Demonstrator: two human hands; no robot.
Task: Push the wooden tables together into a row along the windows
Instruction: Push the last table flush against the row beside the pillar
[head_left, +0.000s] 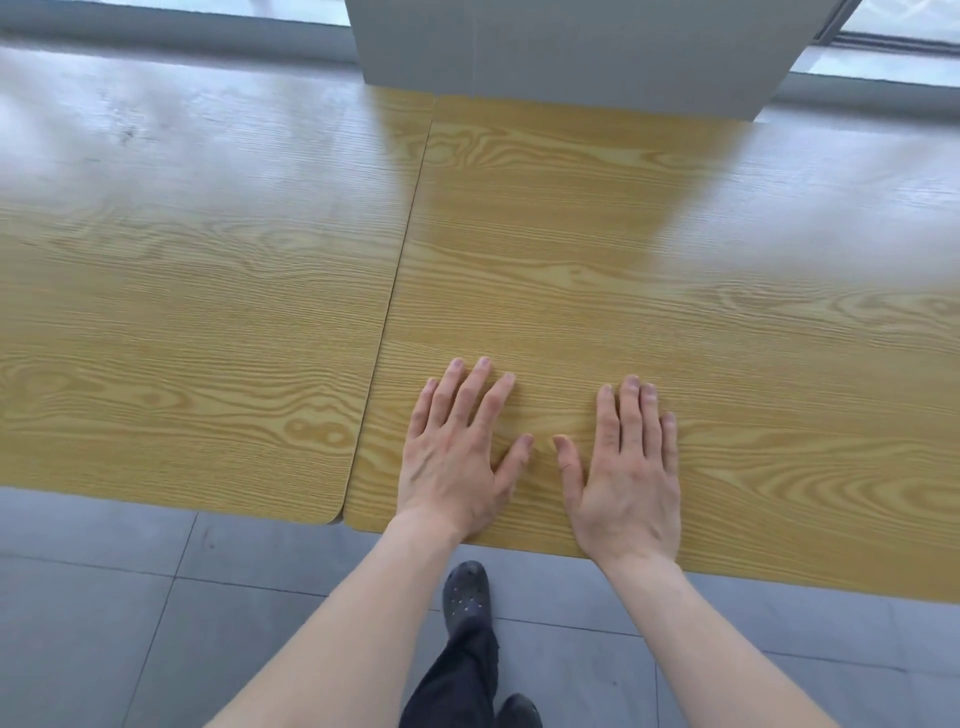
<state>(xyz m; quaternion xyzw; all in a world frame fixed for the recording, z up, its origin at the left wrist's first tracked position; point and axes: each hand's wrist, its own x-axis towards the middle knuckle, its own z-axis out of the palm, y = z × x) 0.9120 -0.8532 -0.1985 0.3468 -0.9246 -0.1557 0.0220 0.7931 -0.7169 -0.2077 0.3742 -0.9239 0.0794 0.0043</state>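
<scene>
Two wooden tables with light oak grain stand side by side below the windows. The left table (182, 322) and the right table (675, 291) meet along a thin dark seam, their edges touching or nearly so. The right table's front edge sits slightly nearer to me than the left one's. My left hand (457, 457) lies flat, palm down, on the right table near its front left corner, fingers spread. My right hand (628, 467) rests flat beside it on the same table, holding nothing.
A grey pillar (571, 47) rises behind the tables at the seam, with window glass (904, 31) on either side of it. Grey floor tiles (130, 597) lie under me. My dark shoes (466, 592) and trouser leg stand just short of the table's front edge.
</scene>
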